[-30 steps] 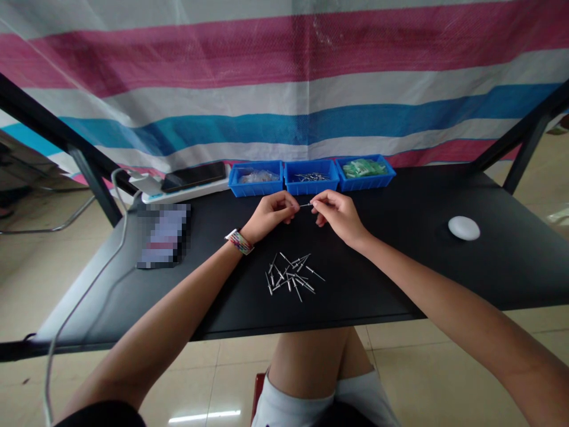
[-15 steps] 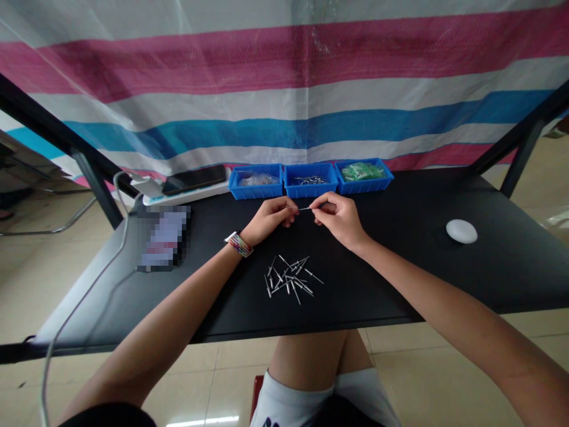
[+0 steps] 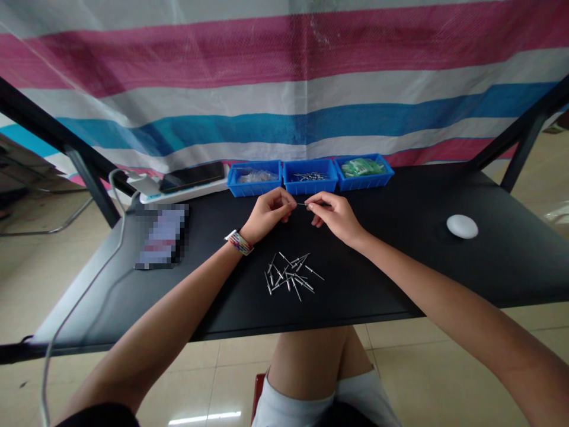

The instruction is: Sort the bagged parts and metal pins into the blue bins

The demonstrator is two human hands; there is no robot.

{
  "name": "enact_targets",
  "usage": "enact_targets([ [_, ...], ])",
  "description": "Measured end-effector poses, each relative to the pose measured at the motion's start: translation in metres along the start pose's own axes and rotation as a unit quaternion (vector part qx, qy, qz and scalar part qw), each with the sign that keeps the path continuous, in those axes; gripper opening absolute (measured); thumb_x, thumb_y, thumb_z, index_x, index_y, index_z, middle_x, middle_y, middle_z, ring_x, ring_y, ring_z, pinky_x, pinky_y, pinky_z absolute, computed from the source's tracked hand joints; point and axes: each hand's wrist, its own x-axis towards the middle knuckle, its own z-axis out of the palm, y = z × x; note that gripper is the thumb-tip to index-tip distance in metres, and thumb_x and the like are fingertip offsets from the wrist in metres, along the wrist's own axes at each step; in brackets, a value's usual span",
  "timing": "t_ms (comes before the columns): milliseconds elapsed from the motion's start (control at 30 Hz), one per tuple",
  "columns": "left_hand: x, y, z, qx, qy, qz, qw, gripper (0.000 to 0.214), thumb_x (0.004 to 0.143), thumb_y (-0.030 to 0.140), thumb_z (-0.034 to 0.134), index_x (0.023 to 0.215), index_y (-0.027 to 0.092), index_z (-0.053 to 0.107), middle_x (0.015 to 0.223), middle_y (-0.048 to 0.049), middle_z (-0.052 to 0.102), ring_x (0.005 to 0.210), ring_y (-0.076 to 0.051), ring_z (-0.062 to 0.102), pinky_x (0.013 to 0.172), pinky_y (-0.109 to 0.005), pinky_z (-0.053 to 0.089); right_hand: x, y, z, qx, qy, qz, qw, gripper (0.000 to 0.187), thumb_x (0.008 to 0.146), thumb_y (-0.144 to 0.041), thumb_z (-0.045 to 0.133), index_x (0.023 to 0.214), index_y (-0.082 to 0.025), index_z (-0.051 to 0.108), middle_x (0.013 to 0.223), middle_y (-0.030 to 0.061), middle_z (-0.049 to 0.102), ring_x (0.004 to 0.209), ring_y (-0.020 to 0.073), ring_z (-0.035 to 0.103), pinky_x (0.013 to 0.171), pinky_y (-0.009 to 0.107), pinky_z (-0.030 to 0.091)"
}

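Observation:
Between my two hands a thin metal pop rivet (image 3: 301,204) is held roughly level, just in front of the blue bins. My left hand (image 3: 272,212) pinches one end of it, and my right hand (image 3: 333,214) pinches the other. Most of the rivet's ends are covered by the fingertips. Nearer to me on the black table lies a loose pile of silver pop rivets (image 3: 291,276). More rivets lie in the middle blue bin (image 3: 310,185), right behind my hands.
The left blue bin (image 3: 254,187) holds clear plastic bits; the right blue bin (image 3: 367,179) holds green packets. A dark phone (image 3: 193,177) rests on a white power strip (image 3: 189,194). At left lies a blurred phone (image 3: 162,237), at right a white oval object (image 3: 462,226).
The view has shifted slightly. Both hands still pinch the rivet, with a small change in finger position; the pile looks the same.

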Motion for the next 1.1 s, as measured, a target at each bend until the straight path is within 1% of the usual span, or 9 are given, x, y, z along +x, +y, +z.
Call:
enact_targets([
  [267, 0.000, -0.001, 0.001, 0.009, -0.017, -0.014, 1.000, 0.029, 0.090, 0.041, 0.082, 0.093, 0.016, 0.069, 0.069, 0.0026, 0.060, 0.056, -0.009, 0.057, 0.054, -0.020, 0.046, 0.002, -0.006, 0.000, 0.031, 0.040, -0.010, 0.999, 0.026, 0.082, -0.043, 0.082, 0.087, -0.021, 0.069, 0.081, -0.0003, 0.069, 0.059, 0.0129, 0.067, 0.053, 0.025, 0.057],
  [500, 0.000, -0.001, 0.000, 0.004, -0.013, -0.017, 1.000, 0.027, 0.087, 0.039, 0.084, 0.093, 0.016, 0.070, 0.068, 0.0023, 0.061, 0.054, -0.009, 0.058, 0.052, -0.019, 0.046, 0.006, -0.010, 0.000, 0.052, 0.037, -0.007, 0.998, 0.029, 0.078, -0.043, 0.084, 0.080, -0.021, 0.066, 0.073, -0.0024, 0.066, 0.055, 0.0123, 0.064, 0.051, 0.025, 0.054],
  [600, 0.000, -0.002, -0.001, -0.012, -0.011, -0.021, 1.000, 0.027, 0.088, 0.039, 0.082, 0.092, 0.016, 0.068, 0.069, 0.0015, 0.062, 0.055, -0.009, 0.058, 0.052, -0.020, 0.046, 0.009, -0.006, 0.001, 0.054, 0.069, -0.009, 0.996, 0.027, 0.079, -0.042, 0.083, 0.082, -0.021, 0.066, 0.073, -0.0025, 0.067, 0.055, 0.0120, 0.064, 0.052, 0.025, 0.056],
  [667, 0.001, -0.002, -0.001, -0.022, -0.008, -0.024, 0.999, 0.025, 0.089, 0.037, 0.080, 0.090, 0.016, 0.065, 0.071, 0.0011, 0.062, 0.055, -0.009, 0.059, 0.053, -0.020, 0.046, 0.012, -0.004, 0.000, 0.061, 0.113, -0.024, 0.991, 0.026, 0.080, -0.042, 0.082, 0.085, -0.021, 0.068, 0.080, -0.0011, 0.071, 0.055, 0.0109, 0.064, 0.053, 0.025, 0.056],
  [733, 0.001, -0.002, -0.001, -0.027, -0.006, -0.029, 0.999, 0.023, 0.089, 0.034, 0.078, 0.088, 0.016, 0.064, 0.071, 0.0010, 0.062, 0.055, -0.009, 0.059, 0.054, -0.020, 0.047, 0.016, -0.002, -0.003, 0.068, 0.139, -0.035, 0.987, 0.025, 0.081, -0.041, 0.080, 0.094, -0.021, 0.072, 0.097, 0.0023, 0.078, 0.056, 0.0097, 0.065, 0.054, 0.025, 0.057],
  [800, 0.001, -0.002, -0.001, -0.027, -0.008, -0.034, 0.999, 0.021, 0.088, 0.032, 0.076, 0.088, 0.015, 0.063, 0.071, 0.0010, 0.062, 0.055, -0.009, 0.059, 0.054, -0.020, 0.047, 0.018, -0.001, -0.007, 0.062, 0.136, -0.030, 0.988, 0.029, 0.082, -0.039, 0.078, 0.106, -0.022, 0.076, 0.116, 0.0053, 0.079, 0.057, 0.0095, 0.066, 0.054, 0.026, 0.058],
  [867, 0.001, -0.002, 0.000, -0.025, -0.011, -0.036, 0.999, 0.019, 0.088, 0.030, 0.075, 0.088, 0.015, 0.064, 0.072, 0.0008, 0.062, 0.055, -0.010, 0.059, 0.054, -0.021, 0.047, 0.019, -0.001, -0.010, 0.042, 0.137, -0.021, 0.990, 0.028, 0.083, -0.035, 0.074, 0.109, -0.023, 0.077, 0.122, 0.0056, 0.079, 0.057, 0.0093, 0.065, 0.053, 0.026, 0.057],
  [1000, 0.001, -0.001, 0.000, -0.022, -0.018, -0.035, 0.999, 0.016, 0.088, 0.028, 0.073, 0.086, 0.015, 0.063, 0.071, 0.0009, 0.062, 0.056, -0.010, 0.059, 0.055, -0.021, 0.047, 0.018, -0.002, -0.013, 0.011, 0.155, -0.026, 0.987, 0.011, 0.082, -0.026, 0.066, 0.086, -0.021, 0.075, 0.083, 0.0007, 0.075, 0.052, 0.0100, 0.060, 0.052, 0.025, 0.051],
  [1100, 0.001, -0.001, -0.001, -0.017, -0.020, -0.035, 0.999, 0.016, 0.088, 0.028, 0.073, 0.086, 0.016, 0.063, 0.071, 0.0011, 0.062, 0.056, -0.010, 0.059, 0.055, -0.021, 0.047, 0.014, -0.006, -0.012, -0.003, 0.062, -0.025, 0.998, 0.009, 0.081, -0.024, 0.065, 0.080, -0.020, 0.073, 0.070, -0.0013, 0.067, 0.055, 0.0123, 0.060, 0.056, 0.026, 0.050],
])
